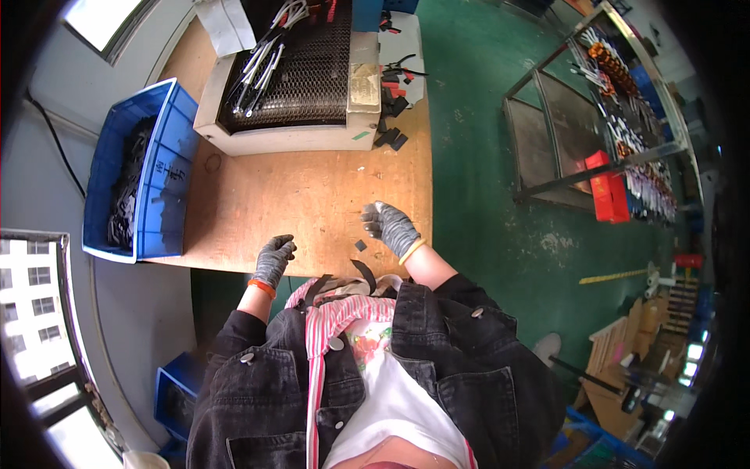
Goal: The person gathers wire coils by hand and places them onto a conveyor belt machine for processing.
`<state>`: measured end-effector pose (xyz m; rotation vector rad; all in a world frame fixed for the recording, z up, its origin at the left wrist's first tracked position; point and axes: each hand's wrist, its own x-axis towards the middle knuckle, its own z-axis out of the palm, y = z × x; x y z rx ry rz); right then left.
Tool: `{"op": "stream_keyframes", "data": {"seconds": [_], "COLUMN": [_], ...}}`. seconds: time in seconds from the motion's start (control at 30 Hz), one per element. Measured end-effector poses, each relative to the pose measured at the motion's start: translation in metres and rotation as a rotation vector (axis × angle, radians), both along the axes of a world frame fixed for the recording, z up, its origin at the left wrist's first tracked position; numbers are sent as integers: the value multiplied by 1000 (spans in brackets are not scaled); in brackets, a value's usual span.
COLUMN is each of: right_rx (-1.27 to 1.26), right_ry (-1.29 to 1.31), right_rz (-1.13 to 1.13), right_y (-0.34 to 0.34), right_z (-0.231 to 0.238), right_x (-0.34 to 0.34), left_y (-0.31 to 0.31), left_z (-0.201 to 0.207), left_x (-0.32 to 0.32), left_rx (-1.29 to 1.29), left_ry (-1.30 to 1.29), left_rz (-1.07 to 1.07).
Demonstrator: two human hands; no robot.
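My left hand (pixel 273 259), in a grey glove with dark fingertips and an orange band at the wrist, is over the front edge of the wooden table. Its fingers are loosely bent and a little apart, with nothing visible in them. Farther right, my right hand (pixel 392 228) wears a similar grey glove and a yellow wristband. Motion smears its fingertips, so whether they hold anything cannot be made out. Just left of and below that hand, a small dark square piece (pixel 360 245) lies on the table. A dark strip (pixel 364 273) shows at the table's front edge, by my apron.
A conveyor machine (pixel 312 94) with a mesh belt stands on the wooden table (pixel 266 184), white-handled parts (pixel 258 78) on it. Left is a blue crate (pixel 168 172) of dark pieces. Black and red scraps (pixel 393 117) lie right of the machine. A metal rack (pixel 539 133) stands right.
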<state>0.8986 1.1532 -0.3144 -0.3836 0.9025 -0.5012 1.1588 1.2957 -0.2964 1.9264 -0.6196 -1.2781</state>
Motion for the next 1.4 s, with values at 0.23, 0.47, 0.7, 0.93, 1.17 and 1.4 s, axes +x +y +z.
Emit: {"op": "stream_keyframes", "data": {"seconds": [0.23, 0.47, 0.7, 0.93, 1.17, 1.4], "right_rx": [45, 14, 18, -29, 82, 165], "right_ry": [86, 146, 237, 200, 72, 74], "right_rz": [-148, -296, -394, -559, -692, -815], "right_y": [41, 95, 119, 149, 167, 187], "right_z": [-11, 9, 32, 19, -41, -50], "right_x": [-22, -46, -109, -215, -373, -523], "left_y": [3, 19, -19, -44, -64, -59], "left_z": [-6, -39, -37, -41, -71, -54], "left_x": [-1, -3, -70, -174, -343, -504], "left_rx": [-19, 60, 16, 27, 23, -66], "left_ry": [-52, 108, 127, 90, 120, -3], "left_rz": [-187, -337, -577, -703, -792, -1099]}}
